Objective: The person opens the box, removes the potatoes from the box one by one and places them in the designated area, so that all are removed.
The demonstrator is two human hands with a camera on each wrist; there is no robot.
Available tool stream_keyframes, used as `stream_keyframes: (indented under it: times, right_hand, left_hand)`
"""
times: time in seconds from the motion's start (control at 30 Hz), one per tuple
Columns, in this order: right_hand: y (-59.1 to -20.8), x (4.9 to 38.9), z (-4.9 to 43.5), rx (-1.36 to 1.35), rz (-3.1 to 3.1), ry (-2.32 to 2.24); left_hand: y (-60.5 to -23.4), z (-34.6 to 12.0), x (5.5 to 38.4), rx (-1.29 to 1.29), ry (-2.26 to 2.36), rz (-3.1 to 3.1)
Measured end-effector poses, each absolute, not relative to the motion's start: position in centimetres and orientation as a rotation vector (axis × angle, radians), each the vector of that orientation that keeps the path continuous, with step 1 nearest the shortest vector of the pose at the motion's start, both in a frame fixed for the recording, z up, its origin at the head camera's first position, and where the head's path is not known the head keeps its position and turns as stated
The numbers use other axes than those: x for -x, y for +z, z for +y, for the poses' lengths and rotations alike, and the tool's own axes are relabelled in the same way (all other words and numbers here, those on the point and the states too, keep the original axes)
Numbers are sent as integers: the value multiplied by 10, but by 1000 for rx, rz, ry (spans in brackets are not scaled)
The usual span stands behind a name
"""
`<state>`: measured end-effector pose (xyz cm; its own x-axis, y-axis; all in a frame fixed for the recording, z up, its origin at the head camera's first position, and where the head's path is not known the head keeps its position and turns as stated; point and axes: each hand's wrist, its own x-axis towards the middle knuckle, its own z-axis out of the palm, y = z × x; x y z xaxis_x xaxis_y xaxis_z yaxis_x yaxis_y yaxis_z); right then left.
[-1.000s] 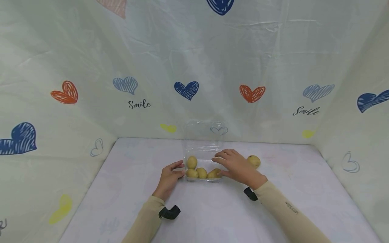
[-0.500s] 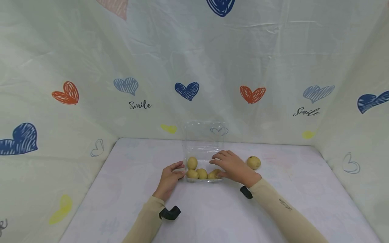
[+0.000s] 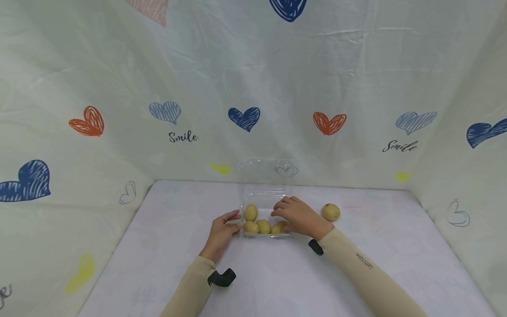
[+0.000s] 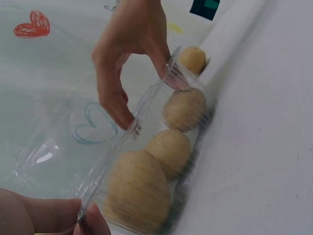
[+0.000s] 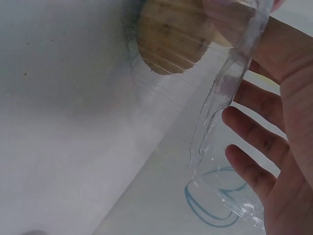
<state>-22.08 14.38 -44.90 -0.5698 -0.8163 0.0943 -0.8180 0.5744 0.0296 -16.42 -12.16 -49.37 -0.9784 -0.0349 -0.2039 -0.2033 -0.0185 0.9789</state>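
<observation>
A clear plastic hinged box (image 3: 265, 235) sits near the middle of the white table's (image 3: 269, 273) far edge, its transparent lid (image 3: 261, 175) raised. Four yellow-brown oval potatoes (image 3: 263, 226) lie inside; a loose yellow-brown potato (image 3: 330, 212) rests to the right, toward the table's far right corner. The left hand (image 3: 218, 233) pinches the box's left rim; the right hand (image 3: 299, 215) reaches over its right side, fingers apart, thumb by the front-right potato, contact unclear. If the pinch slackens, the thin box could skid; a knock could drop the lid.
</observation>
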Motion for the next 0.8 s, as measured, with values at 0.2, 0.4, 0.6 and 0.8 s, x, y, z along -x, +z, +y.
stream_keyframes:
  times: [0.2, 0.4, 0.6, 0.8]
  right_hand:
    - [-449, 224, 141, -1414, -2730, 28]
    - [-453, 225, 141, -1431, -2634, 13]
    - [-458, 226, 142, -1420, -2632, 22]
    - [-459, 227, 141, -1421, -2660, 46]
  left_hand:
    - [-495, -122, 166, 256, 2145, 2118]
    - [-495, -122, 167, 248, 2153, 2127]
    - [-495, -122, 166, 255, 2148, 2124]
    - [-493, -122, 164, 249, 2146, 2131]
